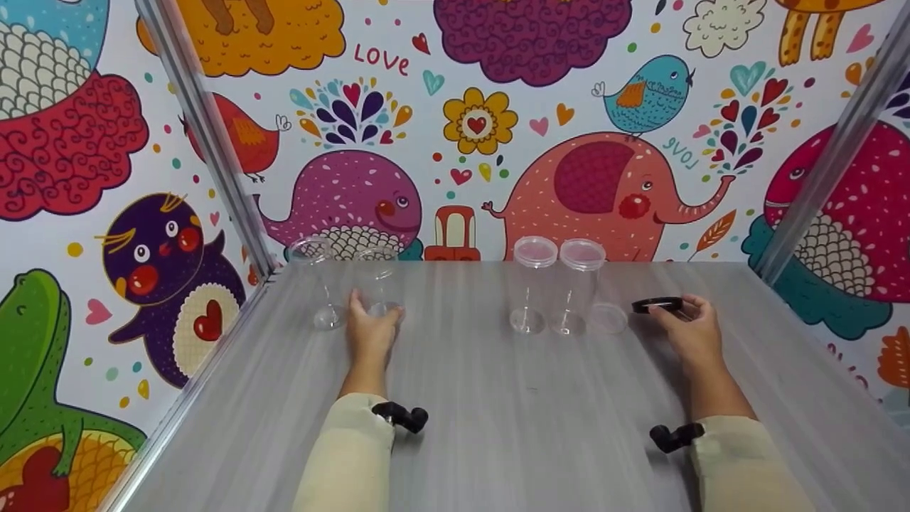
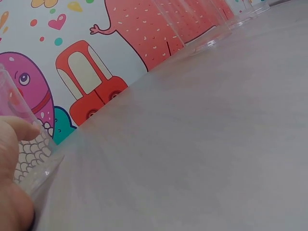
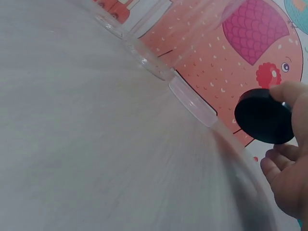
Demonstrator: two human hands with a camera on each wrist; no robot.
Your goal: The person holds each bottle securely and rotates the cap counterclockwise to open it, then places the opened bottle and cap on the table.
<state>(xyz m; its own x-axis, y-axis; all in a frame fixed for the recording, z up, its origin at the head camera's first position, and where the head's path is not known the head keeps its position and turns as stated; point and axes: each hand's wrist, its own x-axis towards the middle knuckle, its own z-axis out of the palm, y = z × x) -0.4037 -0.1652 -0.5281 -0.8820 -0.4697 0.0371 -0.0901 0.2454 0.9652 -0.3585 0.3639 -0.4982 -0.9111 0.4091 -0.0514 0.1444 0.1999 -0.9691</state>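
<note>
In the head view my left hand (image 1: 371,334) grips a clear plastic jar (image 1: 380,274) low down, thumb on its right side and fingers on its left. The left wrist view shows the thumb (image 2: 17,130) against this jar's wall. Just left of it stands another clear jar (image 1: 313,274). My right hand (image 1: 695,331) pinches a round black lid (image 1: 657,306) by its edge, held above the table at the right. The right wrist view shows the lid (image 3: 263,116) tilted between thumb and fingers.
Two clear jars with lids, a left one (image 1: 530,288) and a right one (image 1: 574,288), stand side by side right of centre. A clear lid (image 1: 609,318) lies beside them on the grey table (image 1: 462,412). Patterned walls (image 1: 483,71) rise behind and at the sides.
</note>
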